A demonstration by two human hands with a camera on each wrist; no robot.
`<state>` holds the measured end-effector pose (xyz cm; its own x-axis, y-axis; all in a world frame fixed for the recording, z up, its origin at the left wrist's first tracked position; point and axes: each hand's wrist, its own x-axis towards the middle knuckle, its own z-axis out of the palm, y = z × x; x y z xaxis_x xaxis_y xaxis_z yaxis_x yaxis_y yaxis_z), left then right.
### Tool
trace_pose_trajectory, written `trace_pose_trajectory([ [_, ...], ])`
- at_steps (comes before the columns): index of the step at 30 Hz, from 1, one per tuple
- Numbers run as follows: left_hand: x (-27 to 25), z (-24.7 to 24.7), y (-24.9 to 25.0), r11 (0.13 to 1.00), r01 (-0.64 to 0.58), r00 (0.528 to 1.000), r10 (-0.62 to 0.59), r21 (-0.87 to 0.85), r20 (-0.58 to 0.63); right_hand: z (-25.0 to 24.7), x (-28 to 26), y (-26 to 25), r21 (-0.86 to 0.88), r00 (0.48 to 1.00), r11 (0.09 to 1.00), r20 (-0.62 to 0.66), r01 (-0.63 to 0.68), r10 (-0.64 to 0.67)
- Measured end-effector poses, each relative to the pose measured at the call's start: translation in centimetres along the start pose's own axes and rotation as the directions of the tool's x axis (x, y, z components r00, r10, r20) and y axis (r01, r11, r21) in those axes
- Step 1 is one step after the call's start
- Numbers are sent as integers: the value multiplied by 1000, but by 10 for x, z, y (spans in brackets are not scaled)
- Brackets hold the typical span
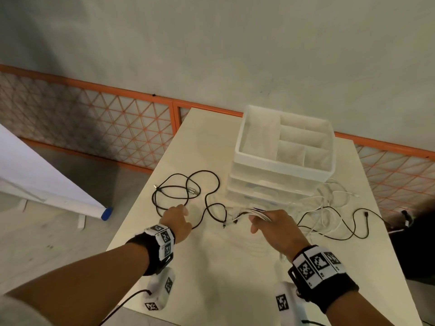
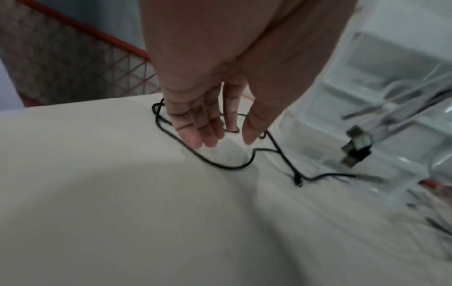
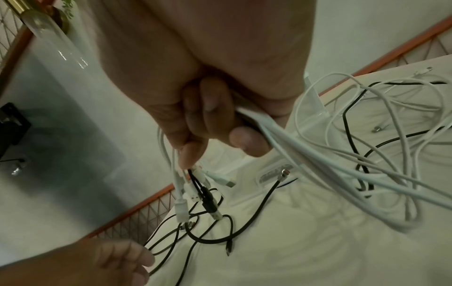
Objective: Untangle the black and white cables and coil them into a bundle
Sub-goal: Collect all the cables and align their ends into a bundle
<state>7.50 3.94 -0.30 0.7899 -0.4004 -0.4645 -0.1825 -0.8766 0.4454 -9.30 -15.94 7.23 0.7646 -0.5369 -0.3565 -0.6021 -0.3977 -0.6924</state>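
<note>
Black cables (image 1: pixel 188 191) lie in loose loops on the white table (image 1: pixel 211 267), left of a clear organiser. My left hand (image 1: pixel 179 220) hovers over them with fingers (image 2: pixel 195 133) straight and holding nothing; a black loop (image 2: pixel 220 164) lies under the fingertips. My right hand (image 1: pixel 270 224) grips a bunch of white cables (image 3: pixel 305 151) with some black ones; their plug ends (image 3: pixel 195 193) hang below the fist. The rest of the white cables (image 1: pixel 327 208) and a black cable (image 1: pixel 348 229) trail in a tangle to the right.
A clear plastic drawer organiser (image 1: pixel 282 161) with a compartment tray on top stands at the table's far middle. An orange mesh fence (image 1: pixel 94 128) runs behind. A rolled white sheet (image 1: pixel 47 180) lies on the floor to the left. The table's near half (image 1: pixel 223 278) is bare.
</note>
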Motion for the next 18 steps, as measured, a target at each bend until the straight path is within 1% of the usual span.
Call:
trace_pose_trajectory([
  [2, 6, 7, -3, 998, 12, 999, -14, 62, 41, 3, -1, -2, 32, 1000, 999, 12, -4, 4],
  [4, 10, 15, -4, 986, -17, 994, -2, 167, 113, 4, -2, -2, 56, 999, 998, 32, 1, -2],
  [6, 11, 21, -3, 968, -57, 988, 21, 244, 150, 3, -4, -1, 105, 999, 994, 39, -3, -1],
  [9, 8, 32, -2, 951, -85, 990, 47, 297, 134, -1, -6, 1, 153, 999, 988, 53, -12, 4],
  [14, -3, 42, 1, 923, -135, 988, 96, 361, 123, -6, -5, 0, 162, 998, 987, 59, 4, -14],
  [18, -11, 43, -1, 866, -156, 986, 108, 476, 126, -4, -6, -6, 180, 996, 983, 80, 26, -41],
])
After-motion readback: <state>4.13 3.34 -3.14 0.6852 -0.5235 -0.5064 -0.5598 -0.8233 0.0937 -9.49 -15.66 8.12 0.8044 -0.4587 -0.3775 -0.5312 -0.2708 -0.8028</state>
